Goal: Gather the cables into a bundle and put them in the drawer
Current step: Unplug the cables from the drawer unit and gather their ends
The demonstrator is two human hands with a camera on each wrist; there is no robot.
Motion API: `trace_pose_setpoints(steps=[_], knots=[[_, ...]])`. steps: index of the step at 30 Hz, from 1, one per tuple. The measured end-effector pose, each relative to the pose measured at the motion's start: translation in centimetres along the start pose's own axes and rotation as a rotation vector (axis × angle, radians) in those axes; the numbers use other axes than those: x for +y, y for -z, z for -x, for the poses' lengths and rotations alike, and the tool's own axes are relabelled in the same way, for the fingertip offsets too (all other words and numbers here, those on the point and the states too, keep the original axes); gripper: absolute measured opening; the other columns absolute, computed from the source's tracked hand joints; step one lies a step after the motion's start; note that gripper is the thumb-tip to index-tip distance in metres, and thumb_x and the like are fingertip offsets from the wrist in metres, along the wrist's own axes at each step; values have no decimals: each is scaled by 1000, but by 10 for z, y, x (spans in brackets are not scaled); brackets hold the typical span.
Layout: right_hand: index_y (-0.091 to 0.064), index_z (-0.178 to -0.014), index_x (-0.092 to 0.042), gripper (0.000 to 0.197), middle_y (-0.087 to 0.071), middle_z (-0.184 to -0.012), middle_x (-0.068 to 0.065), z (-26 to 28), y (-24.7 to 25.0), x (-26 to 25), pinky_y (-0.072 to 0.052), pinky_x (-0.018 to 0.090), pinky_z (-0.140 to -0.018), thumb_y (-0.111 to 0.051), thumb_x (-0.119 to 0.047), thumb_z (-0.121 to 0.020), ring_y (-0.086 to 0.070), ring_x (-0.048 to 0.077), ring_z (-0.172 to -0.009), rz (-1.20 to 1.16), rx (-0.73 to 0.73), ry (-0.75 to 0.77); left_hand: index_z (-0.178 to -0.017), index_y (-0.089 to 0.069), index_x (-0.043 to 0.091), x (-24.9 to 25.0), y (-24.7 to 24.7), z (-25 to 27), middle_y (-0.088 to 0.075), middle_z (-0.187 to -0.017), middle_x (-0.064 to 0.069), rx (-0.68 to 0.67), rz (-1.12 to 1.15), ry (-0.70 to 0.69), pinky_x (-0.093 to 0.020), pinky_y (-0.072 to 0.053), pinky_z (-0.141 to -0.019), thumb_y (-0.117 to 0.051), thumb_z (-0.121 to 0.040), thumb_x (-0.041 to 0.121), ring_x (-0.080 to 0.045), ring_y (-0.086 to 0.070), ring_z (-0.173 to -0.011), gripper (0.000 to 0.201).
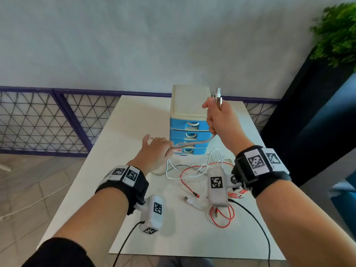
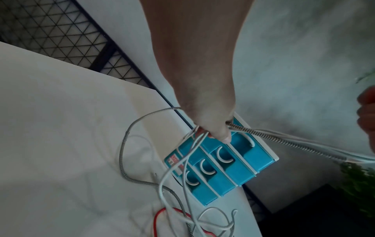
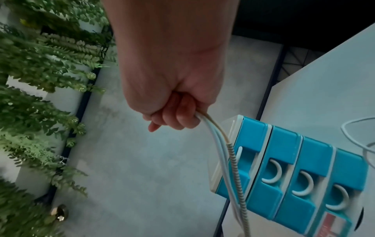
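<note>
My right hand [image 1: 216, 116] is raised in front of the blue drawer unit [image 1: 189, 120] and grips the plug ends [image 1: 218, 98] of a white cable and a braided grey cable [image 3: 236, 162]. Both strands run taut down to my left hand [image 1: 158, 149], which pinches them between thumb and fingers [image 2: 218, 133]. The rest of the white and braided cables trails onto the table in a loose tangle [image 1: 192, 170] with a red cable [image 1: 221, 216]. All drawers look closed.
The drawer unit has a cream lid [image 1: 190, 99] and stands at the far middle of the white table [image 1: 134, 120]. A purple mesh fence [image 1: 48, 120] runs behind. A green plant [image 1: 337, 33] and a dark cabinet stand to the right.
</note>
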State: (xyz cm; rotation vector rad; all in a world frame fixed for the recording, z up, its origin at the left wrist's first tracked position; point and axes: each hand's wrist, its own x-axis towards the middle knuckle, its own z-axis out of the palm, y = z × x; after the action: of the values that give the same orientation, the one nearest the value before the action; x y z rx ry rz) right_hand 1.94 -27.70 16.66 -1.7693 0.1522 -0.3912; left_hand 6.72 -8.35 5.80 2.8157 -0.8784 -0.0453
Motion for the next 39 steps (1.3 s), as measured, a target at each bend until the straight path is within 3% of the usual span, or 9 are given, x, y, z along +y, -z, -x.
trace_pose_setpoints(steps=[6,9,12,14,16,20,27,31,39], knots=[[-48,-71,-23,30,-38,-55,-5,4,-9,21,-32,28,-50,-40,-32,-98,-36,11,-48,150,42,57,-116,-49,20,8,-18,-4,-51,-120,1,52,1,15,-53,-8,-113,-48,-91,46,-20,-43,-124,37],[-44,-73,-22,28,-37,-55,-4,2,-5,24,-29,24,-42,-39,-32,-98,-32,11,-43,105,13,0,-127,-35,20,18,-21,2,-43,-137,-4,233,80,-60,-51,-22,-109,-60,-78,53,-25,-42,-128,64],[-44,-77,-20,28,-35,-55,-3,-2,4,23,-25,22,-39,-38,-33,-101,-28,11,-42,54,12,-38,-111,-45,17,37,-15,18,-53,-120,-4,480,59,-309,-36,-41,-90,-56,-82,48,-23,-50,-107,44],[-47,-78,-19,29,-36,-57,-2,-5,10,19,-26,22,-39,-37,-33,-101,-28,11,-44,77,21,-37,-98,-50,19,46,-23,31,-57,-100,1,353,75,-528,-34,-48,-73,-53,-87,39,-20,-55,-92,23],[-50,-84,-16,26,-36,-60,-2,-9,16,14,-27,21,-38,-37,-30,-101,-29,10,-44,91,16,-60,-94,-50,21,53,-39,42,-55,-97,3,39,-18,-612,-37,-51,-64,-49,-91,32,-19,-59,-92,11],[-54,-92,-13,19,-33,-60,-3,-12,28,9,-25,20,-40,-38,-19,-101,-28,7,-43,-117,-47,-193,-118,-53,22,51,-76,45,-50,-115,-2,-338,-60,-485,-42,-50,-72,-45,-95,28,-24,-55,-106,26],[-53,-94,-11,19,-46,-59,0,0,44,14,-30,27,-46,-38,-20,-102,-35,13,-42,-153,-130,-173,-115,-50,17,52,-108,57,-47,-124,-3,-351,-34,-405,-36,-46,-70,-50,-90,14,-22,-48,-113,25],[-58,-105,-14,26,-50,-57,-1,-1,40,16,-31,23,-42,-36,-28,-104,-36,10,-39,-19,-150,-90,-95,-57,24,51,-70,48,-57,-108,5,-373,297,-295,-27,-39,-74,-56,-88,25,-10,-51,-94,7],[-59,-93,-9,28,-65,-70,-1,-20,4,-13,-46,22,-55,-36,-18,-104,-59,3,-53,-53,-283,-54,-78,-64,29,56,97,3,-64,-75,8,158,833,-170,-19,-49,-69,-76,-76,15,0,-57,-67,19]])
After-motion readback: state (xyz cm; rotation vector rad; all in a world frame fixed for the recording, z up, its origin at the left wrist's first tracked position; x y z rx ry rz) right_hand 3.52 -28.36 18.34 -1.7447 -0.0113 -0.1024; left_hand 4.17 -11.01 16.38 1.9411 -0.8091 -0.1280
